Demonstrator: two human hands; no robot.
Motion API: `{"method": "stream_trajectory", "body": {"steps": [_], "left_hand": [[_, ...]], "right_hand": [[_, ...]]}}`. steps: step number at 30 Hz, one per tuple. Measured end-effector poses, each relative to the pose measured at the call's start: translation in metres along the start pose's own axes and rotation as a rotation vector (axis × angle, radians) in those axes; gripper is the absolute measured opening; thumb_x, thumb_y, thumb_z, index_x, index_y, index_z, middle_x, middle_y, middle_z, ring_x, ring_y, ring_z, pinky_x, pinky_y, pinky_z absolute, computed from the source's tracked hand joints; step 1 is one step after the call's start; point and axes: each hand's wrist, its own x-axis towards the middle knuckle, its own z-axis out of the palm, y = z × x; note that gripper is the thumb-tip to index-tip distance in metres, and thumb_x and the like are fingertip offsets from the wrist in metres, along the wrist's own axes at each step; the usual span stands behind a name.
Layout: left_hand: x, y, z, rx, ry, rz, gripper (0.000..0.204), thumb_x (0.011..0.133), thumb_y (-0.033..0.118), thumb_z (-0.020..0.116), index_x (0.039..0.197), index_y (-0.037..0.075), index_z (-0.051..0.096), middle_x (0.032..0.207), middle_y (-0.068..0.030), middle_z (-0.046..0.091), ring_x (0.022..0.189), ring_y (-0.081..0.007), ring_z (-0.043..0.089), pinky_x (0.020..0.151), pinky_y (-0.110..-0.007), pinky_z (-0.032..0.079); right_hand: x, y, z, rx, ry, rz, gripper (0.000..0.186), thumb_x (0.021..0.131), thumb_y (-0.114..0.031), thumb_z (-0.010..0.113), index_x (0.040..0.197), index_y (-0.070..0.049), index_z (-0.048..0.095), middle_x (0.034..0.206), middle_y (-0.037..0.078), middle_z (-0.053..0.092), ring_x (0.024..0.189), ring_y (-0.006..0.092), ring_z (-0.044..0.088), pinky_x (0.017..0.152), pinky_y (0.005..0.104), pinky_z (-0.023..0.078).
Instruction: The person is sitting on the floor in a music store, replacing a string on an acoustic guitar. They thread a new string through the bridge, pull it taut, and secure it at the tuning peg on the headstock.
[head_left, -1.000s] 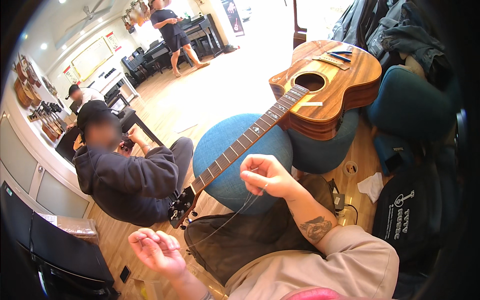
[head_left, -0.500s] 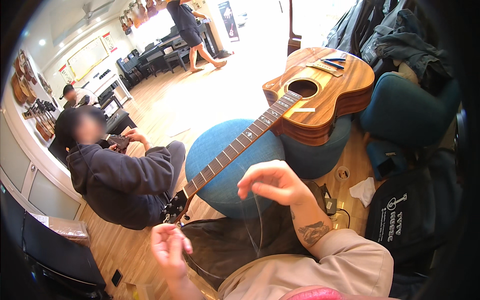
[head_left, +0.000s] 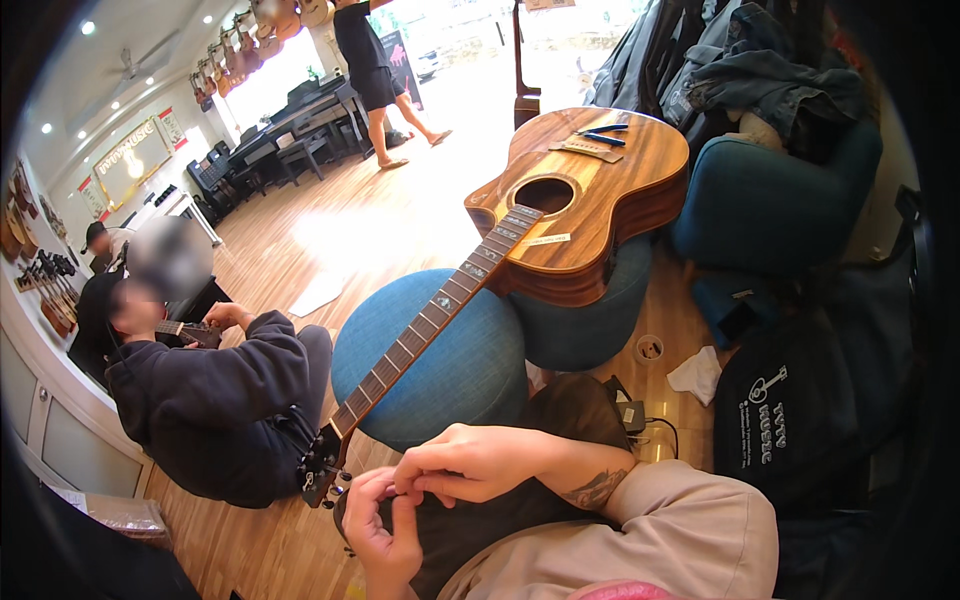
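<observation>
Saw guitar (head_left: 600,190) lying across blue stools (head_left: 470,350), apparently not yet strung, with headstock (head_left: 322,465) at near left. Near it, saw left hand (head_left: 385,535) and right hand (head_left: 455,462) touching, closed narrow; couldn't tell on what. Saw blue tool (head_left: 607,128) by far bridge (head_left: 582,150).

Standing person (head_left: 369,62) cropped by top edge; anything between left hand (head_left: 384,528) and right hand (head_left: 468,464) too small to tell

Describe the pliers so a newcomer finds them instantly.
Find the acoustic guitar lying face up over two round blue ottomans. On its body, go past the soundhole to the pale bridge. The pliers lie right at it, their two blue handles spread in a V, the only blue on the guitar's brown wooden top.
</observation>
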Motion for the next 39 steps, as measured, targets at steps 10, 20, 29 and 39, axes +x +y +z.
{"method": "stream_trajectory", "body": {"steps": [10, 20, 29, 39], "left_hand": [[0.004, -0.001, -0.016, -0.177, 0.167, 0.09, 0.021, 0.108, 0.02, 0.065, 0.105, -0.001, 0.062, 0.092, -0.0083, 0.064, 0.08, -0.0131, 0.058, 0.073, -0.027, 0.049], [0.006, 0.009, -0.079, -0.339, 0.408, 0.108, 0.028, 0.114, 0.031, 0.053, 0.119, 0.005, 0.061, 0.104, -0.0041, 0.061, 0.088, -0.0119, 0.055, 0.07, -0.026, 0.046], [0.007, 0.011, -0.102, -0.478, 0.59, 0.125, 0.04, 0.111, 0.04, 0.056, 0.112, 0.002, 0.068, 0.094, -0.0119, 0.068, 0.079, -0.0205, 0.059, 0.067, -0.032, 0.048], [0.018, 0.0, -0.007, -0.608, 0.171, 0.022, 0.047, 0.101, 0.035, 0.076, 0.125, -0.003, 0.062, 0.097, -0.0114, 0.066, 0.074, -0.0186, 0.064, 0.063, -0.031, 0.054]], "right_hand": [[0.0, 0.005, 0.002, 0.026, 0.042, -0.069, 0.012, 0.102, -0.004, 0.061, 0.113, -0.001, 0.062, 0.075, 0.008, 0.07, 0.061, 0.0205, 0.066, 0.057, 0.033, 0.048], [-0.022, -0.006, -0.046, -0.132, 0.32, -0.025, 0.006, 0.096, -0.006, 0.074, 0.097, 0.0, 0.073, 0.077, 0.005, 0.071, 0.065, 0.0086, 0.061, 0.059, 0.0256, 0.047], [-0.049, -0.009, -0.075, -0.062, 0.592, 0.009, 0.004, 0.097, 0.001, 0.07, 0.096, 0.002, 0.073, 0.082, 0.0, 0.068, 0.067, 0.0021, 0.054, 0.057, 0.0206, 0.041], [-0.015, -0.002, -0.038, -0.163, 0.468, -0.037, 0.001, 0.094, -0.001, 0.074, 0.094, -0.001, 0.073, 0.074, 0.0, 0.061, 0.061, 0.0066, 0.048, 0.054, 0.0262, 0.038]]}}
